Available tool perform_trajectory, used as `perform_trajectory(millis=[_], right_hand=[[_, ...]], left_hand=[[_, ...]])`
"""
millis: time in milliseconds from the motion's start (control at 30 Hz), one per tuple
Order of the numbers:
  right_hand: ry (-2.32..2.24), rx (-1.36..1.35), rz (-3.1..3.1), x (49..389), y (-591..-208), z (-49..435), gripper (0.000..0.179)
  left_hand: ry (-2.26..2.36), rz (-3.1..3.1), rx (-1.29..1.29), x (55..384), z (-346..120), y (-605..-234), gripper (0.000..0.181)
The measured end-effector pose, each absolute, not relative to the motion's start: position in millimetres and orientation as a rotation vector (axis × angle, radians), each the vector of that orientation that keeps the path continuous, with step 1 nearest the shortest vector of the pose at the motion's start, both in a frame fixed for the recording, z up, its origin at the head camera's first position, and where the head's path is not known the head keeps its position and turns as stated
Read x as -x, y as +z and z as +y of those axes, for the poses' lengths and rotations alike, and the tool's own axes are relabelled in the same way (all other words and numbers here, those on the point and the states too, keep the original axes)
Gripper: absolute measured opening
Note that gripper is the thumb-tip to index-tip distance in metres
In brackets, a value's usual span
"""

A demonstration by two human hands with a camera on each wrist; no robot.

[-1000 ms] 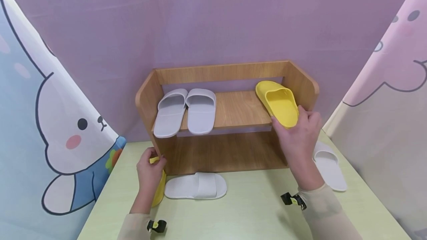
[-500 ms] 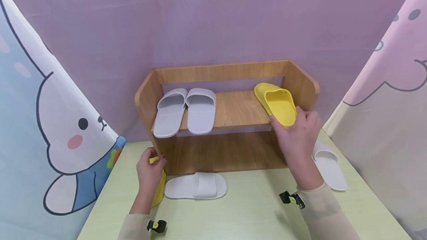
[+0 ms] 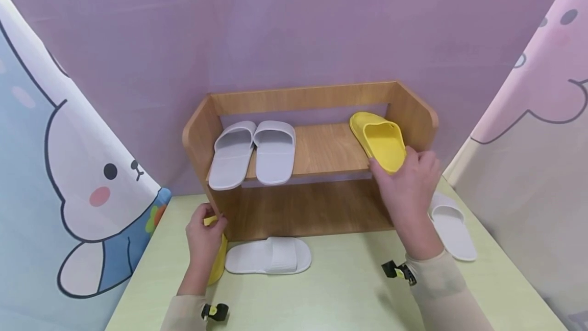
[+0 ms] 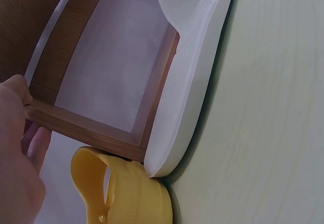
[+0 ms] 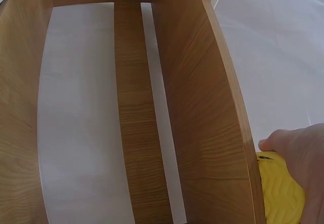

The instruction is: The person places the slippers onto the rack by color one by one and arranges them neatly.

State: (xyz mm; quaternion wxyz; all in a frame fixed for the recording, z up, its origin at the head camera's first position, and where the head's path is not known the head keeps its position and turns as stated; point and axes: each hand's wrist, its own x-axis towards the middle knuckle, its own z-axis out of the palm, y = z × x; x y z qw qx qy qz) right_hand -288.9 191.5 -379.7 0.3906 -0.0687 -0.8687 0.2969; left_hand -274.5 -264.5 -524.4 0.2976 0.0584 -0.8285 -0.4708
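At the frame's centre, bare upper shelf of the brown wood-grained rack point(image 3: 303, 98) lies between smooth, pale-grey open-toed slippers point(image 3: 275, 160) and, right of centre, a round-toed yellow moulded slipper point(image 3: 380, 143), its wavy-treaded sole projecting past the front edge. The right hand point(image 3: 406, 187) pinches its heel; lower left, the left hand point(image 3: 204, 235) pinches the rack's side-panel edge, some fingertips hard to make out.

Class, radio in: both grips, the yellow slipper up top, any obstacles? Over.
Right grip holding yellow slipper at right end of upper shelf. Left grip pinching rack at left edge. Possible obstacle: white slipper lying before rack.
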Motion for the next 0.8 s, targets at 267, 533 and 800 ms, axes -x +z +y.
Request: perform_trajectory(millis=[267,533,800], right_hand=[[0.774,0.181,-2.178,289.4,-383.3,190.2,0.091],[0.746,0.169,-2.116,293.4,-386.9,189.1,0.092],[0.781,0.178,-2.129,293.0,-386.3,189.7,0.097]], left_hand=[[-1.266,-2.206,-0.166,276.9,-265.6,-526.8,0.032],[-1.264,-2.212,-0.164,276.8,-265.1,-526.4,0.032],[-1.268,-2.208,-0.163,276.6,-265.4,-526.4,0.031]])
